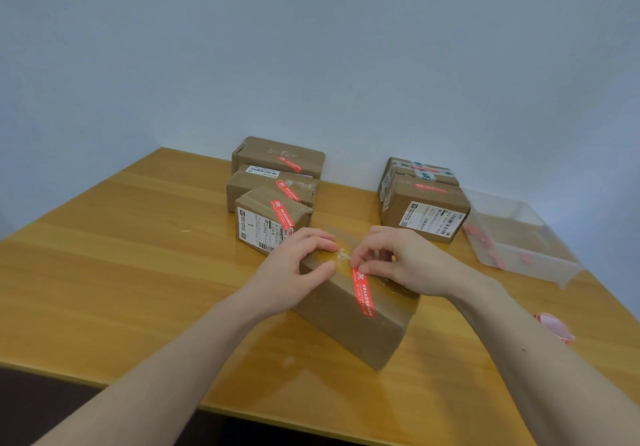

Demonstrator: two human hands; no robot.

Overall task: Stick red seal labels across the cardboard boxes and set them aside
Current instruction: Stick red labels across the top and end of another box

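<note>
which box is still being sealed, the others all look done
The nearest box, under both hands: the left hand steadies it while the right hand pinches the red label at its top edge. The others stand untouched.

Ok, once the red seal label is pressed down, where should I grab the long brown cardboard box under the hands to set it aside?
Grip the long brown cardboard box across its narrow width, a hand on each long side, coming from above. It lies flat and angled on the wooden table, long sides exposed; avoid the red seal label.
</note>
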